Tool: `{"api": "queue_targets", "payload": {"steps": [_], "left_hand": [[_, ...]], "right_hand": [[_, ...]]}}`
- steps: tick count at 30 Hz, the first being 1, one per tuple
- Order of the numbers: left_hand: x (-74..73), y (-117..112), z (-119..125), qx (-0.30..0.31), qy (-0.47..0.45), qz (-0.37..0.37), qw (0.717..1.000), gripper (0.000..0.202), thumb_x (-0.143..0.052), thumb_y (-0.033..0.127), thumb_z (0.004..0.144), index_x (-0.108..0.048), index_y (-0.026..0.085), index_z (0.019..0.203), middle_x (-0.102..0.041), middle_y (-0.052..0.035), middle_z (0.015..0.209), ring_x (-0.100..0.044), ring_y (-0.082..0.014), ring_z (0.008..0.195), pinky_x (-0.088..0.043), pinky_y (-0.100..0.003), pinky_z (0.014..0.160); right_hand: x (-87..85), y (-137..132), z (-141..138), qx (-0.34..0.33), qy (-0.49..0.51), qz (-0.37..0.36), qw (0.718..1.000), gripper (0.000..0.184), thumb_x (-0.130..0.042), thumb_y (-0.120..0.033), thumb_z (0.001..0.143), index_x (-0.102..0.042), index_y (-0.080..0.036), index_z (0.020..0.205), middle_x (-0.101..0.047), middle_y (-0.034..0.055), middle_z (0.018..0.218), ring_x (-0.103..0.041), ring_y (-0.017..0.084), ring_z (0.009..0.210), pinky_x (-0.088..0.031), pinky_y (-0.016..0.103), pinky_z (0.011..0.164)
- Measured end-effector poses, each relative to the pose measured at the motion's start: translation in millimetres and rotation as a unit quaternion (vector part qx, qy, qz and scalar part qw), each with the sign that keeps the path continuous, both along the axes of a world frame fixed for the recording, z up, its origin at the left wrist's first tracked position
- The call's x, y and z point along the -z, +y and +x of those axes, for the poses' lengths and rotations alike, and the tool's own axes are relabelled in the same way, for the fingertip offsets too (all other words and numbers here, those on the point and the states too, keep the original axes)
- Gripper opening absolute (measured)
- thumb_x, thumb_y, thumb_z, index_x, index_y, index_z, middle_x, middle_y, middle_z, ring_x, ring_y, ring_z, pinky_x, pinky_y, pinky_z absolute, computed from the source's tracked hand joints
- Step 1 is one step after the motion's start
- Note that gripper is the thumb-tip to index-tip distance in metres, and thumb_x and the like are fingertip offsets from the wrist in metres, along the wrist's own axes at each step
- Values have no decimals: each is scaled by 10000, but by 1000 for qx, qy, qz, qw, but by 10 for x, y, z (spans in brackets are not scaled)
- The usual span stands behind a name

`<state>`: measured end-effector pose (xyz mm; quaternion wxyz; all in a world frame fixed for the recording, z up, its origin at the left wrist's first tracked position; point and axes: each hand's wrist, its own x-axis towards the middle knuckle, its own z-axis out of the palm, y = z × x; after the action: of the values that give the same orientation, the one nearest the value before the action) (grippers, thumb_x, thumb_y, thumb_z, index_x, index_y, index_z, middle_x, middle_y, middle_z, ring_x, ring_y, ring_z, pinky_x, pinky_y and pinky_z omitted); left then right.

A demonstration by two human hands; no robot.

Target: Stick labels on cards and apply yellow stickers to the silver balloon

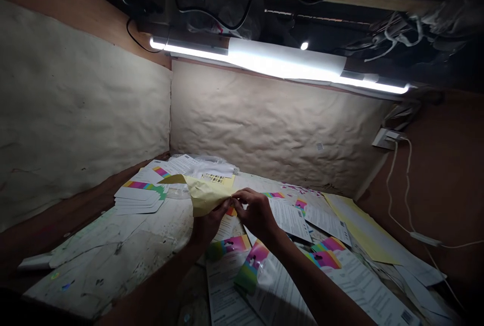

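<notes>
A curled yellow paper sheet (207,197) is held up over the table, its edge between the thumb and fingers of my left hand (212,224). The fingertips of my right hand (259,212) are pinched together at the sheet's right edge, touching or nearly touching the left fingertips. Whatever lies between the right fingertips is too small and dark to make out. Beneath my hands are printed cards with rainbow-coloured tops (255,260). Behind the raised sheet lies another yellow sheet (218,179) bearing small dark printed labels.
A fanned stack of white cards (138,200) lies at the left, near clear plastic (212,163). More printed cards (289,220) and a long yellow sheet (361,227) are at the right. A tube light (196,49) hangs above; a white cable (408,179) runs down the right wall.
</notes>
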<state>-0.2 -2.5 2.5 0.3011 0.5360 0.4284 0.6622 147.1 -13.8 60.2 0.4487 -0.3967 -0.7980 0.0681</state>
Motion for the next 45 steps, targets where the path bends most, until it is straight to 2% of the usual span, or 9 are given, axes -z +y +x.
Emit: {"api": "queue_targets", "payload": {"steps": [4, 11, 17, 21, 27, 30, 34, 39, 45], "left_hand": [[-7, -5, -14, 10, 38, 16, 999, 246, -716, 399, 759, -745, 236, 940, -733, -46, 1058, -618, -284, 1134, -428, -413, 1068], [46, 11, -12, -2, 55, 24, 998, 275, -706, 434, 756, -746, 222, 927, -744, -56, 1009, -613, -286, 1144, -458, -407, 1039], [3, -2, -19, -7, 108, 31, 994, 306, -655, 470, 785, -748, 227, 945, -739, -42, 1044, -647, -267, 1090, -469, -398, 1037], [-9, -20, -13, 13, 132, 41, 990, 285, -605, 454, 828, -749, 234, 938, -745, -31, 1016, -654, -247, 1081, -491, -365, 1018], [-2, -24, -13, -44, 144, 32, 988, 302, -686, 460, 748, -746, 223, 925, -745, -39, 1003, -632, -287, 1111, -457, -403, 1057], [-44, -23, -14, -51, 120, 24, 991, 328, -680, 454, 757, -740, 191, 944, -735, -59, 1043, -629, -288, 1113, -455, -399, 1056], [-72, -23, -12, -63, 129, 28, 989, 332, -706, 450, 734, -741, 174, 916, -739, -67, 1019, -629, -293, 1104, -456, -391, 1049], [-64, -25, -18, -55, 127, 25, 990, 356, -702, 438, 751, -727, 169, 983, -726, -69, 1062, -627, -276, 1107, -462, -367, 1040], [-82, -41, -20, -61, 117, 15, 991, 348, -725, 432, 737, -727, 171, 968, -714, -74, 1096, -626, -269, 1106, -495, -344, 993]], "right_hand": [[-40, 24, 51, -47, 22, -39, 998, 164, -604, -151, 843, -745, -204, 906, -715, 56, 881, -655, 157, 707, -523, 258, 669], [-34, 18, 85, -34, 16, -32, 999, 149, -598, -185, 859, -739, -189, 908, -709, 58, 861, -636, 146, 675, -521, 259, 661], [28, 57, 112, -70, 42, -42, 996, 118, -669, -210, 820, -731, -180, 915, -709, 56, 891, -647, 146, 698, -521, 252, 665], [38, 74, 122, -51, 89, -107, 989, 127, -644, -249, 838, -750, -179, 839, -728, 52, 819, -655, 162, 696, -509, 258, 651], [-2, 284, 604, 5, 225, -173, 959, 243, -699, -373, 774, -741, -142, 836, -721, 49, 766, -624, 144, 661, -493, 249, 640], [102, 419, 1023, 76, 224, -164, 958, 272, -700, -395, 757, -738, -134, 827, -718, 50, 756, -617, 146, 658, -484, 255, 641], [409, 519, 1344, 127, 109, -152, 974, 240, -648, -365, 792, -742, -145, 792, -727, 56, 758, -642, 173, 686, -477, 264, 647], [708, 591, 1333, 154, 16, -137, 978, 195, -587, -299, 837, -735, -173, 825, -735, 44, 802, -666, 178, 717, -486, 261, 658], [818, 645, 1301, 157, -66, -53, 984, 138, -582, -204, 841, -719, -188, 836, -724, 41, 857, -662, 175, 783, -490, 267, 738]]}}
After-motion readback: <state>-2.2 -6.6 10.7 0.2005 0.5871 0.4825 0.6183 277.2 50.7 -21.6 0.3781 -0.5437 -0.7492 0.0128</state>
